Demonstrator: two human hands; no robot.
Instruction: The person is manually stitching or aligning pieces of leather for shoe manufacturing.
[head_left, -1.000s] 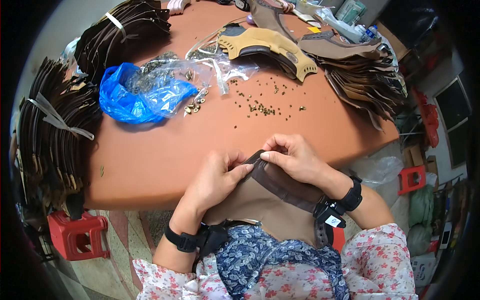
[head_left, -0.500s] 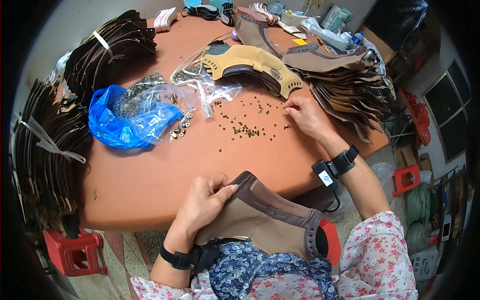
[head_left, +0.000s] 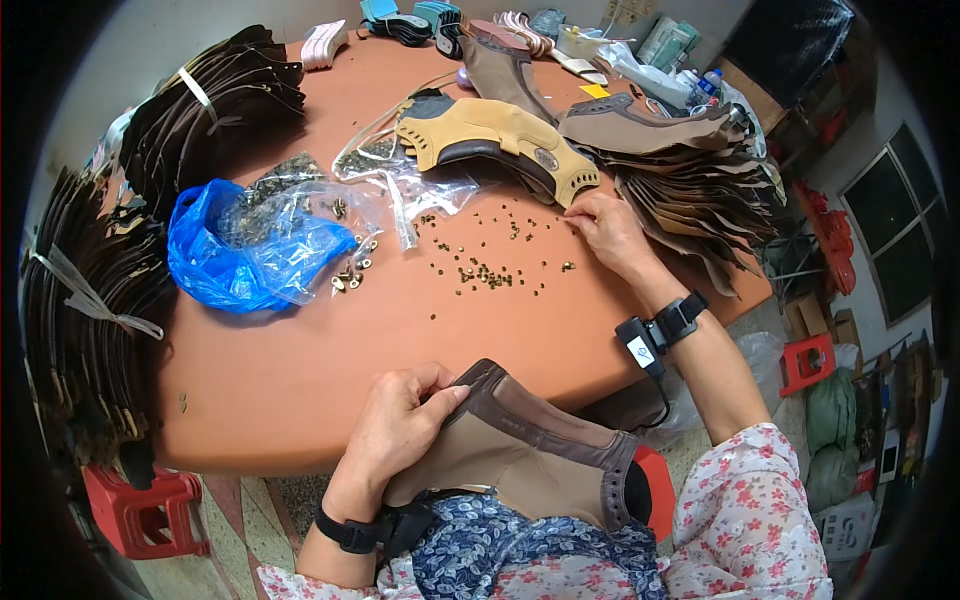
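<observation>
My left hand (head_left: 400, 425) grips the top edge of a tan and brown boot upper (head_left: 520, 450) that lies across my lap at the table's near edge. My right hand (head_left: 608, 228) reaches out over the orange table (head_left: 300, 370), fingertips down on its surface beside several small brass eyelets (head_left: 485, 272) scattered there. Whether the fingers pinch an eyelet is hidden. A stack of brown cut uppers (head_left: 690, 170) lies just beyond that hand, and a tan boot upper (head_left: 490, 135) rests behind the eyelets.
A blue plastic bag (head_left: 235, 250) and clear bags of metal hardware (head_left: 310, 200) sit left of the eyelets. Bundles of dark leather pieces (head_left: 85, 310) are tied up along the left edge and at the far left (head_left: 220, 100). Red stools (head_left: 140, 510) stand on the floor.
My right hand let go of the boot upper, reached across the table to the scattered eyelets and now rests there. My left hand kept hold of the upper.
</observation>
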